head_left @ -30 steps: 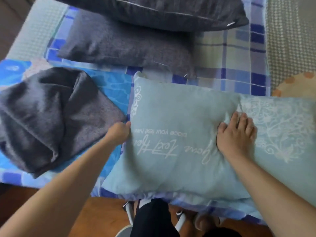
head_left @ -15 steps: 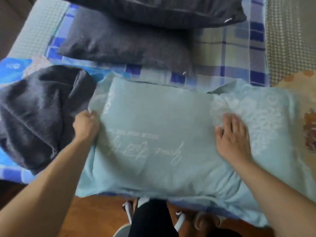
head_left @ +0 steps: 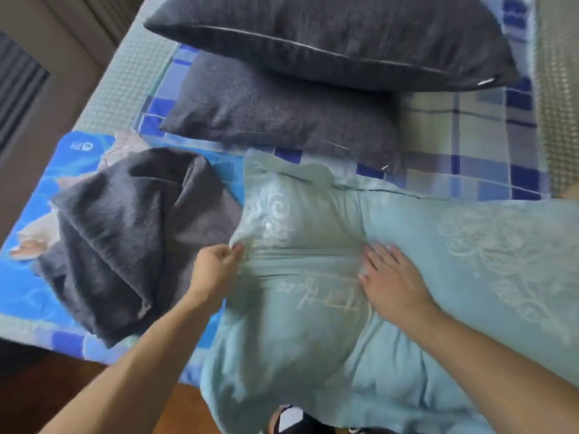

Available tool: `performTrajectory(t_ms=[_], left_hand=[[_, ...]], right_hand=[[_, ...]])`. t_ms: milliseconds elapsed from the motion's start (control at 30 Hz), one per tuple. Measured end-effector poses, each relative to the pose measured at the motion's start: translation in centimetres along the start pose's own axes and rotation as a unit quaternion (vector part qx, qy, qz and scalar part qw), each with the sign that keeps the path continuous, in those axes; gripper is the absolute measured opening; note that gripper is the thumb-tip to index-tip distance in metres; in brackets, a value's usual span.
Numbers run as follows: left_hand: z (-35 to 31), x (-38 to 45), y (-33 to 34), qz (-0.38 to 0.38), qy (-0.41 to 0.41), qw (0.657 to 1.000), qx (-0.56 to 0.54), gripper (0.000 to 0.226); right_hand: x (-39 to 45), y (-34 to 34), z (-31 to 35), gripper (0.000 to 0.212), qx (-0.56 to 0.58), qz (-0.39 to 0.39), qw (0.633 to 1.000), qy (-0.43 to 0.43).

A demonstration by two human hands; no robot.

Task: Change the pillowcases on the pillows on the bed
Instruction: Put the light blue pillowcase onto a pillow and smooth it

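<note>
Pale teal cotton, printed with white scrollwork and script, covers the pillow (head_left: 313, 308) lying across the near edge of the bed (head_left: 470, 136), where a person works at its pillowcase (head_left: 470, 261). The case holds the pillow inside it, its open end bunched and wrinkled at the left, while its loose lower part hangs over the bed's edge toward the wooden floor (head_left: 78, 386). The left hand (head_left: 216, 267) pinches a fold of the case's left edge, fingers (head_left: 233, 250) curled tight round the cloth. The right hand (head_left: 391, 283) lies flat on the middle of the pillow, fingers straight and spread, pressing down on the printed script. Just left of the pillow, a crumpled dark grey pillowcase (head_left: 125, 239) lies slack on a bright blue printed sheet (head_left: 18, 292); whether anything is inside it cannot be told. Beyond, on the blue and cream checked bedcover, a grey pillow (head_left: 282, 120) lies filled in its case, and a larger dark pillow (head_left: 329, 36) with pale piping rests partly on top of it. Compared with half a second earlier, the left hand has shifted rightward, away from the grey pillowcase it was touching, and the teal case is now gathered into deep wrinkles between the two hands rather than lying smooth. The right hand has moved left along the pillow, from beside the scrollwork onto the script.
</note>
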State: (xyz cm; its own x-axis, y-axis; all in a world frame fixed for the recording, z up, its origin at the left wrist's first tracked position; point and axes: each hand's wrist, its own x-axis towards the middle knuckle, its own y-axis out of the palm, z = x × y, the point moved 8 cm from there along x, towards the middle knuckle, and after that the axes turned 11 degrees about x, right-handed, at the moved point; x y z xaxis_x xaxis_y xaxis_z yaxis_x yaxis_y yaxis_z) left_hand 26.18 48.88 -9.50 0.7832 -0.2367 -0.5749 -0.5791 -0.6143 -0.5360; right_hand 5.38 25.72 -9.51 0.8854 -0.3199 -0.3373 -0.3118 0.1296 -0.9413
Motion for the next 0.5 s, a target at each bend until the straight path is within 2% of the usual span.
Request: performTrajectory(t_ms=[33, 100, 133, 167, 233, 267, 300, 333, 367, 400, 433, 467, 500], left_hand=[[-1.0, 0.0, 0.3, -0.003, 0.020, 1.000, 0.002, 0.039], [-2.5, 0.3, 1.0, 0.030, 0.010, 0.995, -0.091, 0.038], [-3.0, 0.5, 0.5, 0.046, -0.003, 0.993, -0.106, 0.038], [-3.4, 0.6, -0.2, 0.053, -0.009, 0.992, -0.116, 0.036], [-2.8, 1.0, -3.1, 0.029, -0.016, 0.995, -0.089, 0.031], [-2.0, 1.4, -4.7, 0.010, -0.019, 0.999, -0.048, 0.031], [-1.1, 2.1, -6.3, -0.011, -0.018, 1.000, 0.019, 0.034], [-0.2, 3.0, -7.6, -0.031, -0.017, 0.994, 0.106, 0.038], [0.6, 3.6, -8.5, -0.045, -0.028, 0.979, 0.199, 0.038], [0.9, 4.0, -8.6, -0.052, -0.046, 0.962, 0.264, 0.032], [0.2, 3.9, -8.2, -0.066, -0.045, 0.948, 0.308, 0.022], [-1.3, 3.4, -7.1, -0.087, -0.037, 0.935, 0.343, 0.020], [-3.5, 2.4, -5.0, -0.111, -0.007, 0.926, 0.361, 0.032]], right_hand=[[0.0, 0.8, -3.2, 0.068, -0.007, 0.050, 0.997, 0.060], [-0.8, -1.3, -4.6, 0.055, 0.030, 0.133, 0.975, 0.177], [0.0, -3.7, -2.4, 0.049, 0.073, 0.094, 0.969, 0.215], [1.0, -6.7, 1.3, 0.044, 0.118, 0.050, 0.968, 0.215], [2.5, -12.0, 10.6, 0.036, 0.233, -0.096, 0.965, 0.070], [1.0, -12.6, 13.9, 0.033, 0.256, -0.133, 0.957, -0.021], [-0.4, -12.8, 14.9, 0.035, 0.232, -0.134, 0.960, -0.078], [-1.5, -11.2, 12.9, 0.042, 0.180, -0.097, 0.975, -0.090], [-2.7, -7.9, 8.4, 0.052, 0.111, -0.028, 0.992, -0.050], [-4.3, -4.7, 2.3, 0.061, 0.064, 0.031, 0.997, 0.030], [-5.7, -3.3, -3.4, 0.069, 0.047, 0.048, 0.990, 0.120], [-6.5, -3.5, -6.9, 0.074, 0.055, 0.020, 0.984, 0.169], [-6.8, -4.5, -7.8, 0.073, 0.112, -0.001, 0.974, 0.195]])
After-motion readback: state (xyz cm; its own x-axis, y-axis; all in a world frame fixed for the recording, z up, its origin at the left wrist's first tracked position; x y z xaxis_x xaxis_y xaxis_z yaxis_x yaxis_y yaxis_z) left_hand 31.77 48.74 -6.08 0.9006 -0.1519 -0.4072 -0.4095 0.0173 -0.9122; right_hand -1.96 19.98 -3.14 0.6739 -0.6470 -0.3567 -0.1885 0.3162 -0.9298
